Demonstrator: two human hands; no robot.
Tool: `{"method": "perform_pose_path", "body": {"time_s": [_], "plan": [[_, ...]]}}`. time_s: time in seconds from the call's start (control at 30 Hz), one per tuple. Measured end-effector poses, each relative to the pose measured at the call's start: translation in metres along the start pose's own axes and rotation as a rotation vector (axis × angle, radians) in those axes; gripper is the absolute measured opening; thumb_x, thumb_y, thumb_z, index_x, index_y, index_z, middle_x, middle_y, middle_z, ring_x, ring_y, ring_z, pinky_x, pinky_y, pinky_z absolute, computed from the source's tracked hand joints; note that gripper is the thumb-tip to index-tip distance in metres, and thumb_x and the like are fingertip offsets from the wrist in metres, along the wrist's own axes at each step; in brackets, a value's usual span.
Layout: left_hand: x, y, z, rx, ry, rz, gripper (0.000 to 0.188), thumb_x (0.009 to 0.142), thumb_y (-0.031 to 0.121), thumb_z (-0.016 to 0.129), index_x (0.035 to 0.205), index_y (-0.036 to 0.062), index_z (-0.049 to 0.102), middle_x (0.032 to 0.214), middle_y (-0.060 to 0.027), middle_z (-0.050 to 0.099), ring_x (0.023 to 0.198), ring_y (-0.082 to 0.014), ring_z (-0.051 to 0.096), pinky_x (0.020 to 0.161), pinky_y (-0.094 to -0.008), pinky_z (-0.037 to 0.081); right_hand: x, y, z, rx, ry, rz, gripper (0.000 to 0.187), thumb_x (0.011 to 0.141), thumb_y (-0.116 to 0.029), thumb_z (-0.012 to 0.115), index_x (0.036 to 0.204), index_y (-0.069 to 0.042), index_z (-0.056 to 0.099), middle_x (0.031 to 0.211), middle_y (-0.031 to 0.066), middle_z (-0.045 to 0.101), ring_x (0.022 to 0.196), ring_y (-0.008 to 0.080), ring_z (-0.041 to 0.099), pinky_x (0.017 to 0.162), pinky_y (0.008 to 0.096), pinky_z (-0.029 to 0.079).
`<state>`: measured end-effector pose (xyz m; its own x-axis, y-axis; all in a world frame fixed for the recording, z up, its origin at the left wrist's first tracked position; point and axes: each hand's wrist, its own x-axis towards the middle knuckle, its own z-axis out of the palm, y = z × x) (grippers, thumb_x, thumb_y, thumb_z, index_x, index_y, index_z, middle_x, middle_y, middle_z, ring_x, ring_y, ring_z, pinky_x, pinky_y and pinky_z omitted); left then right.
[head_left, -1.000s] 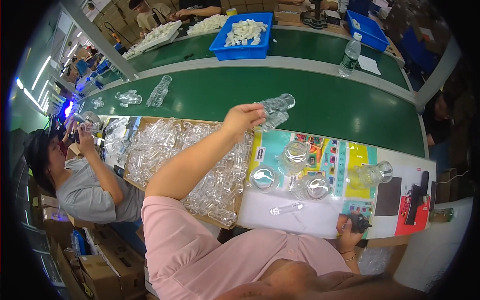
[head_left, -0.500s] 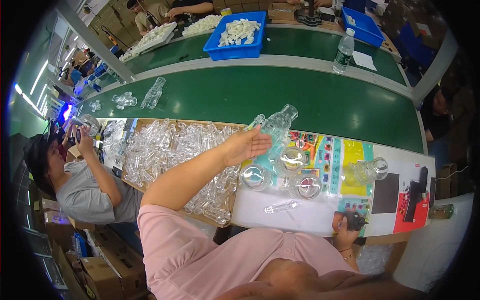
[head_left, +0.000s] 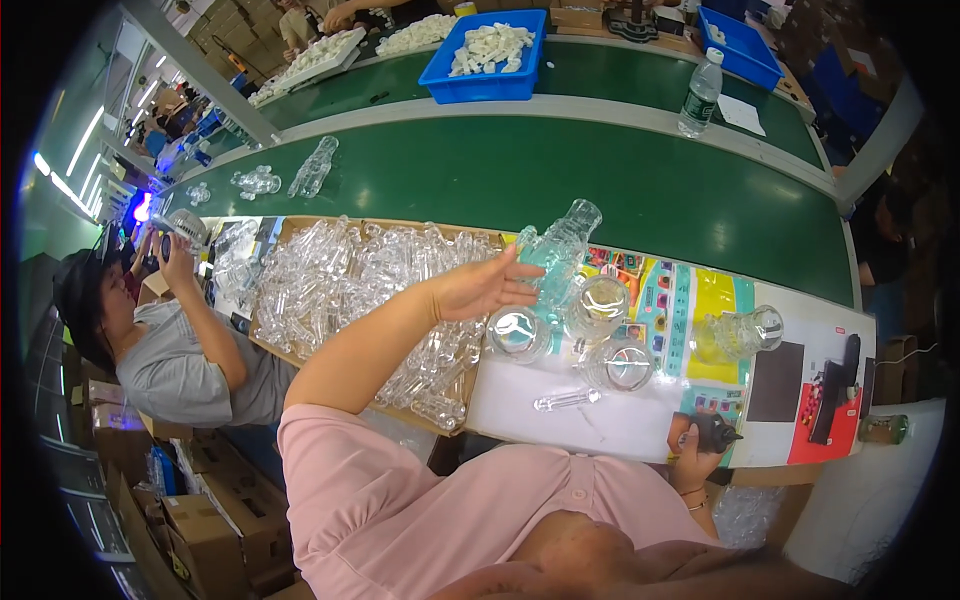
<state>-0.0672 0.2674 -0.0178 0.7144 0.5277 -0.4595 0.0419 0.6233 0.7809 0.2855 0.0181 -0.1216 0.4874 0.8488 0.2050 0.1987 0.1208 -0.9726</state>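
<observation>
My left hand (head_left: 484, 287) has its fingers stretched apart, with the fingertips overlapping a tall clear bottle-shaped piece (head_left: 570, 235). Whether they touch it I cannot tell. A smaller clear part (head_left: 527, 238) sticks up beside that piece, partly behind the hand. My right hand (head_left: 690, 462), low at the table's near edge, is closed around a dark squeeze bottle (head_left: 712, 433) with a pointed tip. Between the hands stand clear round glass-like pieces, one left (head_left: 517, 333), one behind (head_left: 600, 303) and one in front (head_left: 619, 364). A loose clear tube (head_left: 567, 400) lies nearer me.
A cardboard box (head_left: 470, 395) full of clear tubes is under my left forearm. Another clear vessel (head_left: 745, 332) lies to the right. Beyond runs a green conveyor belt (head_left: 450, 170) bearing a few clear pieces. A co-worker (head_left: 195, 360) sits at the left.
My left hand has turned and its fingers have spread more, shifting slightly toward me. My right hand still grips the squeeze bottle. The whole view has shifted slightly.
</observation>
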Motion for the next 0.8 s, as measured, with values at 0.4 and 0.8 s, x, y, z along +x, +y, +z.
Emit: {"method": "perform_pose_path", "body": {"time_s": [0.4, 0.8], "plan": [[-0.115, -0.005, -0.002, 0.086, 0.542, 0.434, 0.043, 0.088, 0.029, 0.048, 0.123, 0.0031, 0.043, 0.11, -0.0127, 0.056, 0.096, -0.0211, 0.057, 0.09, -0.0345, 0.039, -0.011, 0.004, -0.018, 0.036, -0.012, 0.153, 0.04, 0.084, -0.001, 0.049, 0.119, 0.002, 0.029, 0.113, 0.0133, 0.045, 0.103, 0.0213, 0.047, 0.091, 0.032, 0.037], [-0.139, -0.093, 0.088, 0.762, 1.043, 0.8, 0.018, 0.082, 0.01, 0.056, 0.066, 0.0022, 0.058, 0.079, -0.0095, 0.059, 0.077, -0.0197, 0.056, 0.071, -0.0288, 0.043, -0.002, 0.018, -0.013, 0.012, -0.03, -0.049, 0.04, 0.084, -0.002, 0.053, 0.115, 0.001, 0.028, 0.111, 0.0125, 0.048, 0.101, 0.0183, 0.048, 0.089, 0.0306, 0.038]]}}
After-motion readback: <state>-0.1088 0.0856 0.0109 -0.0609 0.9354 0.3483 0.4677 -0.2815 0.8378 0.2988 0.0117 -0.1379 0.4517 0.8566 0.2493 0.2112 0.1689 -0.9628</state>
